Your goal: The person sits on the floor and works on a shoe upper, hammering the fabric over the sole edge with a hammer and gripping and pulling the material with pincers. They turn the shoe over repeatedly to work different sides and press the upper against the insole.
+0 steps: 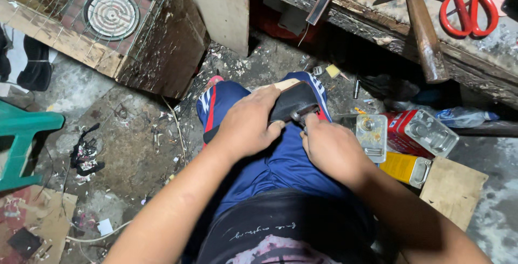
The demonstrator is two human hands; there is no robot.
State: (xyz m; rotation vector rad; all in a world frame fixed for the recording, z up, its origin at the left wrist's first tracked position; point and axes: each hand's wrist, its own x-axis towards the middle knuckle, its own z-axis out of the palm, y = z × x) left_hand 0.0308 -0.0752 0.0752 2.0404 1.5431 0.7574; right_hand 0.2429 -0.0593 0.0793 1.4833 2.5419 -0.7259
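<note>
My left hand (247, 125) presses down on a black shoe part with a pale wooden-looking edge (294, 97), which rests on my knee in blue shorts with red and white stripes (216, 105). My right hand (332, 148) grips a small metal tool (303, 114) whose tip touches the black piece's near edge. Both hands sit close together over my lap.
Several metal cans stand on the floor to the right: a red one (418, 130), a yellow one (406, 168) and a clear-topped one (371, 134). On the workbench (377, 18) above lie a hammer (423, 32) and red-handled scissors (469, 7). A wire-covered wooden box (116, 29) stands at the upper left, a green stool (21, 142) at the left.
</note>
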